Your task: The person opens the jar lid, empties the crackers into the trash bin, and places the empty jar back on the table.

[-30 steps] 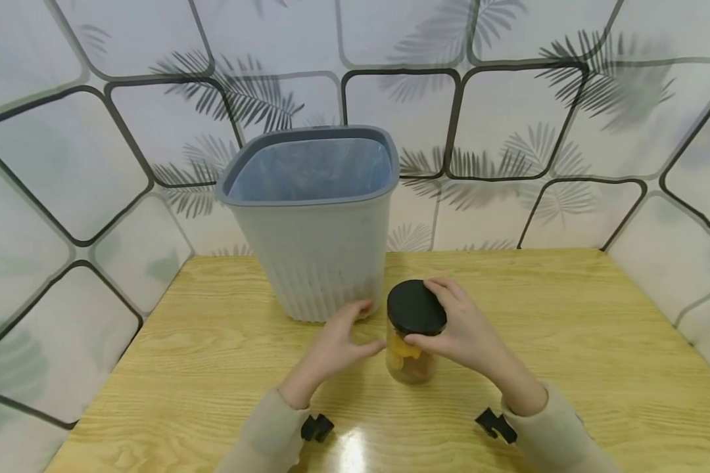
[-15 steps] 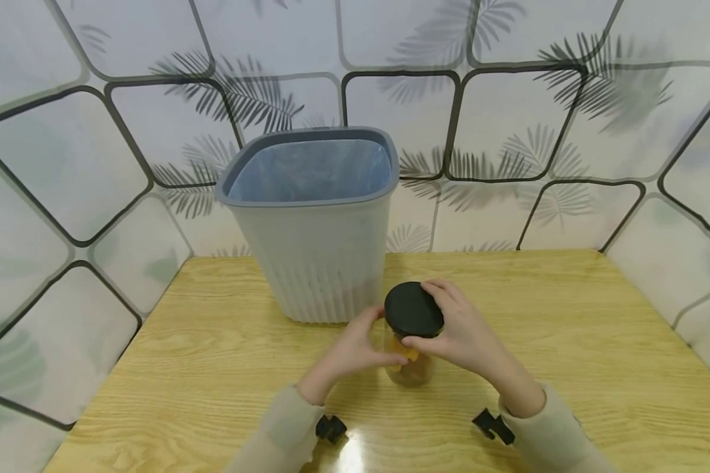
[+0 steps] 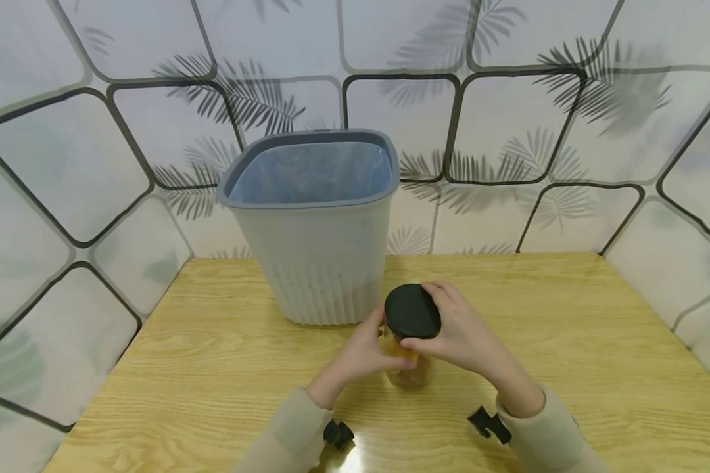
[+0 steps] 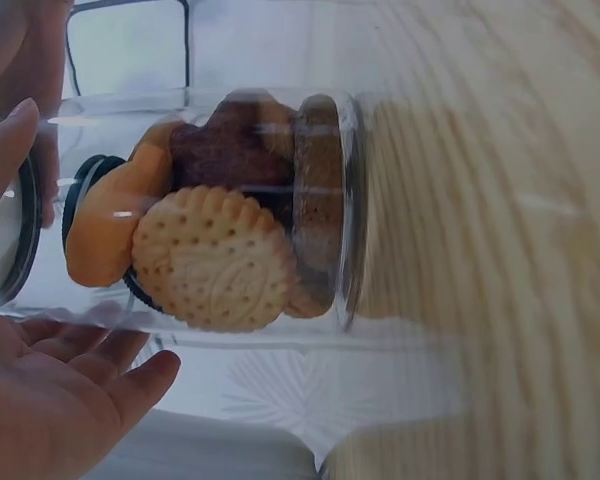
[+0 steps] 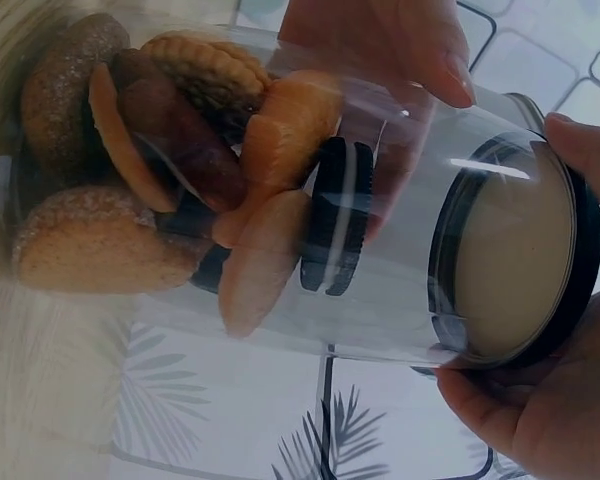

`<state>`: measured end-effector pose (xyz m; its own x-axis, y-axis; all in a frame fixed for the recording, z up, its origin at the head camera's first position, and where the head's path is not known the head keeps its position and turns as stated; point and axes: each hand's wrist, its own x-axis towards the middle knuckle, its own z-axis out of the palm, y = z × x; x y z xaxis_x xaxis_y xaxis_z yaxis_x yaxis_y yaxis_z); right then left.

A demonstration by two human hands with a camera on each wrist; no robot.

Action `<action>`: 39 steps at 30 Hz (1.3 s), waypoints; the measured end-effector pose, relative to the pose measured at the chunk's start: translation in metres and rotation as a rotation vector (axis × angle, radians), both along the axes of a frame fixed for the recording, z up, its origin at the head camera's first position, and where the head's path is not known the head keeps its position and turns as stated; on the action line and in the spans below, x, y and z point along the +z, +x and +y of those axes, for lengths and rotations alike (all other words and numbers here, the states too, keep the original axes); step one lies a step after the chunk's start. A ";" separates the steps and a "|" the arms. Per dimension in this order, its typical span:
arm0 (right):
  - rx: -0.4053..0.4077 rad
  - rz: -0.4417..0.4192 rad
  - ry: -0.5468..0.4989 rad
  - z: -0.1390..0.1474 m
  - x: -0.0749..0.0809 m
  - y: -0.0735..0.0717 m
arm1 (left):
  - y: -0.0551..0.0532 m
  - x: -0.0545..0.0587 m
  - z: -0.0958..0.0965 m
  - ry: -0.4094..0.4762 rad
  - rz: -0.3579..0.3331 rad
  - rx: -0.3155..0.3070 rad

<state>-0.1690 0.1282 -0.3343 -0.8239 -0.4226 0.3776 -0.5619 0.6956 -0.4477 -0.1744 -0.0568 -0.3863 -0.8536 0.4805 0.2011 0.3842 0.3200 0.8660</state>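
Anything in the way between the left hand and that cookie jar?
Nothing visible. The left hand is right at the jar, though contact is unclear. The right hand grips the black lid; the bin stands farther back, to the left.

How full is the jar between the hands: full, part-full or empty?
Part-full. Biscuits fill much of the clear jar, but both wrist views show bare space between them and the black lid.
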 end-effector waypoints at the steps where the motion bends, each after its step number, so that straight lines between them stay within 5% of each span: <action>1: 0.000 -0.004 0.001 0.000 0.000 0.000 | 0.003 0.004 0.001 0.005 -0.006 0.001; 6: -0.007 0.004 0.004 -0.001 0.001 0.001 | 0.012 0.018 0.004 0.045 -0.007 -0.012; 13: -0.001 0.000 -0.004 -0.003 0.000 0.003 | -0.001 -0.006 0.002 0.055 0.041 0.013; 18: 0.007 -0.004 -0.003 -0.005 -0.001 0.004 | -0.003 -0.011 -0.003 0.043 0.085 0.015; 21: 0.015 0.001 -0.003 -0.005 -0.001 0.004 | -0.003 -0.008 -0.005 0.020 0.093 0.009; 28: 0.044 0.012 -0.026 -0.006 -0.002 0.005 | 0.013 0.028 -0.009 0.007 0.079 -0.057; 39: 0.120 0.040 -0.044 -0.003 -0.006 -0.001 | 0.011 0.025 -0.010 0.034 0.050 -0.102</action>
<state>-0.1696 0.1255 -0.3407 -0.7525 -0.4992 0.4295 -0.6577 0.6028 -0.4518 -0.1630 -0.0666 -0.3610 -0.7888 0.5568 0.2604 0.4566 0.2472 0.8546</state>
